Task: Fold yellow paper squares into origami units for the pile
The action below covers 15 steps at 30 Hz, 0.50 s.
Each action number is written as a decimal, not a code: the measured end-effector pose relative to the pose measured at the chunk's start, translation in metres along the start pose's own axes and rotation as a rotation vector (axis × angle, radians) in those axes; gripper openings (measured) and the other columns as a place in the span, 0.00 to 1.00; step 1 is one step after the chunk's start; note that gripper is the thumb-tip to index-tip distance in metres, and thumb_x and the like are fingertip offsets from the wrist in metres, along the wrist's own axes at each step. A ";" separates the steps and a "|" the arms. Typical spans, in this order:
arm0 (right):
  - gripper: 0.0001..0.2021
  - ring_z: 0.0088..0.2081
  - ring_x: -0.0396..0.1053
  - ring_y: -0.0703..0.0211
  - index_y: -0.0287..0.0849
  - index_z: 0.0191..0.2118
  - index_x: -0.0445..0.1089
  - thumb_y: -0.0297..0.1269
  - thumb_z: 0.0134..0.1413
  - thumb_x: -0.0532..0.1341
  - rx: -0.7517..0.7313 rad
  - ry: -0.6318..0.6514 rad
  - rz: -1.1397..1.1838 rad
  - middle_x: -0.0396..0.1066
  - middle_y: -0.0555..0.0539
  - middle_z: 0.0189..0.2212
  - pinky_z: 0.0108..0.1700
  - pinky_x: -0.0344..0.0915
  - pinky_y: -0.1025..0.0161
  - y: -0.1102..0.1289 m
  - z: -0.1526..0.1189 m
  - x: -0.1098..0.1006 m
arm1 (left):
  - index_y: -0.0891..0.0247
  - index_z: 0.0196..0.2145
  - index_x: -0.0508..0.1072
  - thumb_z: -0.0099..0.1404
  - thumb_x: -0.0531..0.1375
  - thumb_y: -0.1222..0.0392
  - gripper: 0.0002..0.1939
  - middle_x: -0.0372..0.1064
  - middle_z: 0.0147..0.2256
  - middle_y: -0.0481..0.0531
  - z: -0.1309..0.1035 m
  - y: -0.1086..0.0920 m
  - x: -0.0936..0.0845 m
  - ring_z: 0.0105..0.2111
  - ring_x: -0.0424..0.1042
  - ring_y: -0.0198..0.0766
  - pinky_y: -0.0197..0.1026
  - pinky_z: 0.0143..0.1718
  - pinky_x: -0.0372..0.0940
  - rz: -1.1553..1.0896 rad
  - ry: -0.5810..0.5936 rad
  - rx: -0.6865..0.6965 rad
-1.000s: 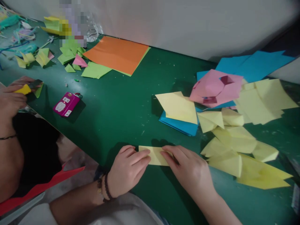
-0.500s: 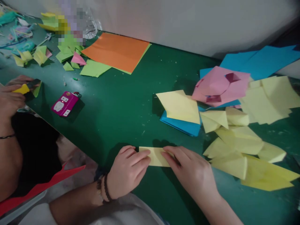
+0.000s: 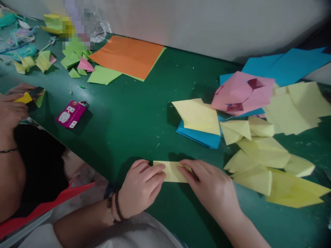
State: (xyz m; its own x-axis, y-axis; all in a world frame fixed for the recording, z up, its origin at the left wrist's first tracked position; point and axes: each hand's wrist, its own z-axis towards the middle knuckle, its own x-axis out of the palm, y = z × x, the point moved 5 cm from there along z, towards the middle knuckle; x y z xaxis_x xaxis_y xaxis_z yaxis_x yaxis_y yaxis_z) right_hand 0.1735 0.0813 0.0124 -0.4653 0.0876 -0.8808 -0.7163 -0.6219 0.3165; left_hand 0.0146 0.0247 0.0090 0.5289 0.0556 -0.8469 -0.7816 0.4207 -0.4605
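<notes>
A folded strip of pale yellow paper [image 3: 172, 172] lies on the green tabletop near its front edge. Over its left end rest the fingers of my left hand [image 3: 144, 186], closed on the paper; a dark bracelet circles that wrist. At the right end my right hand [image 3: 210, 187] pinches the strip between thumb and fingers. Both ends are partly hidden by my hands. To the right lie several folded yellow paper pieces [image 3: 258, 174]. Beyond my right hand, a pale yellow sheet [image 3: 200, 115] sits on folded blue paper [image 3: 199, 135].
A pink folded paper shape [image 3: 243, 93] and blue sheets [image 3: 287, 67] lie back right. Orange paper [image 3: 131, 57] is near the wall. A magenta power socket box [image 3: 71, 114] stands left. Another person's hands [image 3: 14, 105] hold a yellow-handled tool and green paper.
My hands and the paper strip keep almost the same position. The whole view has shifted very slightly.
</notes>
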 end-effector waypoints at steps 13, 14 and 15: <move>0.11 0.25 0.71 0.64 0.41 0.33 0.73 0.37 0.65 0.56 -0.020 -0.013 -0.005 0.74 0.50 0.25 0.29 0.62 0.66 0.001 0.000 -0.001 | 0.61 0.40 0.73 0.67 0.56 0.66 0.07 0.75 0.42 0.49 0.000 0.000 0.003 0.33 0.67 0.35 0.45 0.44 0.63 0.015 0.011 -0.018; 0.11 0.25 0.71 0.64 0.41 0.33 0.73 0.37 0.65 0.56 -0.022 -0.014 -0.008 0.74 0.50 0.25 0.28 0.62 0.66 0.001 0.000 -0.001 | 0.61 0.41 0.73 0.67 0.56 0.66 0.08 0.75 0.42 0.49 0.000 0.000 0.003 0.33 0.67 0.35 0.45 0.44 0.63 0.016 0.008 -0.014; 0.11 0.25 0.71 0.64 0.41 0.33 0.73 0.38 0.65 0.56 -0.024 -0.015 -0.011 0.74 0.50 0.25 0.28 0.62 0.66 0.001 0.000 -0.001 | 0.61 0.42 0.73 0.67 0.56 0.65 0.08 0.75 0.43 0.49 -0.001 0.001 0.003 0.33 0.67 0.36 0.46 0.44 0.63 0.015 0.006 -0.010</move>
State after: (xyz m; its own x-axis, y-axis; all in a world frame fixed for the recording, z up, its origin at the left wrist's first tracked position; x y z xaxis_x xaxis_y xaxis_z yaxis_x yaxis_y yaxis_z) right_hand 0.1732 0.0802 0.0131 -0.4651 0.1063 -0.8788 -0.7090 -0.6392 0.2979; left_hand 0.0156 0.0244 0.0059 0.5152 0.0567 -0.8552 -0.7927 0.4107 -0.4504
